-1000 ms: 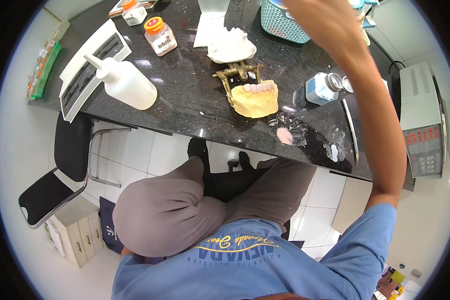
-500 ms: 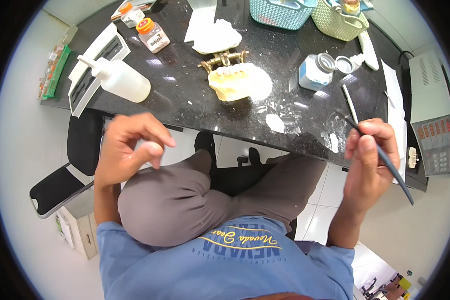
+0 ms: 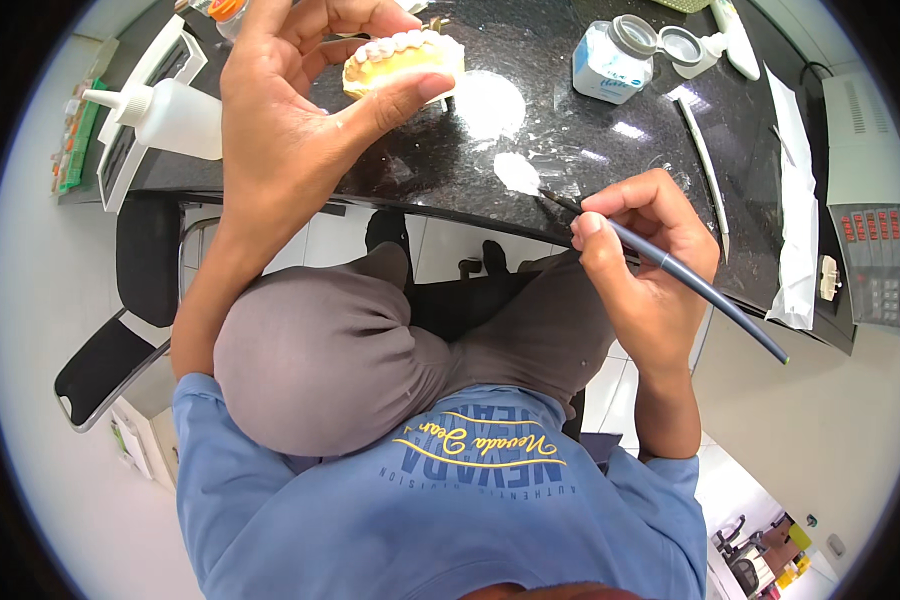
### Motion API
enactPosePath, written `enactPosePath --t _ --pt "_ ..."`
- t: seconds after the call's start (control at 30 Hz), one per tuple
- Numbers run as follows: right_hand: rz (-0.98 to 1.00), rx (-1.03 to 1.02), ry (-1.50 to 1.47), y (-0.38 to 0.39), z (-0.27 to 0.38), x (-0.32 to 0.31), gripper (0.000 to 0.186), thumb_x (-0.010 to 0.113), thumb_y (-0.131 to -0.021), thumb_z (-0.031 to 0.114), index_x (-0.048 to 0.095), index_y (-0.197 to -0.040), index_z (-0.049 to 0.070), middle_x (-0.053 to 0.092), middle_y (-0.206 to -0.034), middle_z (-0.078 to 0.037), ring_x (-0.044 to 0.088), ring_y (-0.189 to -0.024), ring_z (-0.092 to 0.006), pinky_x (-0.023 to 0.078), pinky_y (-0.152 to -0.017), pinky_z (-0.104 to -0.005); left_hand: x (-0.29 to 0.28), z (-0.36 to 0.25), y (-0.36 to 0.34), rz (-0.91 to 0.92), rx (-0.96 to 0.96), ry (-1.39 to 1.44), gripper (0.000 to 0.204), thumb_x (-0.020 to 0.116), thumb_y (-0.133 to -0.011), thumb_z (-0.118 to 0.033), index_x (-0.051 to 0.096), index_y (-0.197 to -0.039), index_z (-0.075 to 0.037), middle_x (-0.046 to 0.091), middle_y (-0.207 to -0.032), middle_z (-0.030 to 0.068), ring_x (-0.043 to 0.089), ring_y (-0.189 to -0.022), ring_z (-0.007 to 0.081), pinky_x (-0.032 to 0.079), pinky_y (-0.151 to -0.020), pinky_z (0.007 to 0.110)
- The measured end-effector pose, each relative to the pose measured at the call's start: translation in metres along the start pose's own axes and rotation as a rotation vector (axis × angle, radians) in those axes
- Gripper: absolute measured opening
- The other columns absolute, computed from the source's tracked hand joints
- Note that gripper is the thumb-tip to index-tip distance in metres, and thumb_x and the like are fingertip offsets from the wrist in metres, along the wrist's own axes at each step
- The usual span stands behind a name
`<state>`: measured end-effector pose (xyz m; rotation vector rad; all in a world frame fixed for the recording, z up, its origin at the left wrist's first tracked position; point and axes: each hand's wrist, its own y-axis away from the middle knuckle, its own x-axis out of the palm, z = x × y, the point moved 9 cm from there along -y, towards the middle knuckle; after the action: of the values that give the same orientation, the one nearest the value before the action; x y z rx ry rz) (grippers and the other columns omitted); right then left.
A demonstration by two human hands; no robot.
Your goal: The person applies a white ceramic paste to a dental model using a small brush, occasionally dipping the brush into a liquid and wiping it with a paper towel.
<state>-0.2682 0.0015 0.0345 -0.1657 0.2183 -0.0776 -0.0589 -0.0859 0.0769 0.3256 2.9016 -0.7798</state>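
Observation:
My left hand [image 3: 295, 135] is closed around a yellow dental cast [image 3: 400, 72] with a row of whitish teeth along its top. The thumb lies along the cast's near side and the fingers reach over its far side. In my right hand [image 3: 655, 265] is a thin dark blue brush [image 3: 695, 288], pinched between thumb and fingers. Its dark tip points left, at the edge of a small white mound [image 3: 516, 173] on the black worktop [image 3: 420, 165]. Beyond the mound, right of the cast, there is a round white patch [image 3: 495, 105].
An uncapped jar [image 3: 610, 75] stands at the back, its lid [image 3: 680, 45] beside it. A white stick [image 3: 705, 170] and white paper [image 3: 795, 220] lie rightward, near a grey machine [image 3: 870, 180]. Leftward are a squeeze bottle [image 3: 175, 120] and a white stand [image 3: 135, 150].
My left hand has moved up from the worktop's edge and taken hold of the dental cast. My right hand has brought the brush leftward to the white mound. The whole view has shifted.

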Motion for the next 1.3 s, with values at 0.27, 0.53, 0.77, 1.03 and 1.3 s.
enactPosePath --t 0.27,0.53,0.77,1.03,1.3 --pt "0.023 -0.031 0.024 -0.005 0.001 0.006 0.007 0.064 -0.076 -0.005 0.059 -0.082 -0.002 0.063 -0.068 -0.003 0.061 -0.062 -0.0054 0.047 -0.056 -0.0187 0.004 -0.007 0.003 0.006 -0.062 -0.058 0.079 0.078 -0.075 -0.011 0.032 -0.138 -0.001 0.061 -0.091 0.0078 0.061 -0.086 0.0126 0.048 -0.079 0.023" --pt "0.034 -0.024 0.011 -0.004 0.000 0.002 0.008 0.062 -0.076 -0.007 0.059 -0.082 -0.002 0.062 -0.070 -0.004 0.060 -0.061 -0.0052 0.047 -0.055 -0.0186 -0.002 0.000 0.006 0.006 -0.057 -0.047 0.085 0.083 -0.070 -0.028 0.037 -0.136 0.001 0.060 -0.093 0.0063 0.060 -0.085 0.0115 0.047 -0.076 0.021" --pt "0.064 -0.053 0.091 -0.006 0.002 0.004 0.010 0.064 -0.075 -0.007 0.060 -0.083 -0.002 0.063 -0.070 -0.004 0.061 -0.062 -0.0054 0.047 -0.055 -0.0184 -0.005 0.010 0.011 -0.017 0.031 -0.056 0.099 0.090 -0.061 -0.038 0.038 -0.135 0.001 0.058 -0.096 0.0056 0.059 -0.089 0.0110 0.046 -0.079 0.021" --pt "0.033 -0.022 0.024 -0.004 -0.002 0.000 0.010 0.064 -0.075 -0.008 0.060 -0.082 -0.003 0.062 -0.070 -0.003 0.060 -0.062 -0.0046 0.047 -0.055 -0.0179 -0.003 0.011 0.014 -0.027 0.065 -0.028 0.100 0.092 -0.058 -0.040 0.040 -0.133 0.001 0.058 -0.098 0.0057 0.058 -0.092 0.0114 0.047 -0.081 0.022" --pt "0.060 0.004 0.054 -0.006 -0.001 0.004 0.009 0.063 -0.076 -0.009 0.060 -0.082 -0.003 0.062 -0.070 -0.003 0.060 -0.062 -0.0042 0.047 -0.055 -0.0175 -0.005 0.010 0.015 -0.042 0.069 -0.077 0.099 0.091 -0.058 -0.044 0.042 -0.131 0.001 0.058 -0.099 0.0055 0.058 -0.093 0.0110 0.046 -0.082 0.021"
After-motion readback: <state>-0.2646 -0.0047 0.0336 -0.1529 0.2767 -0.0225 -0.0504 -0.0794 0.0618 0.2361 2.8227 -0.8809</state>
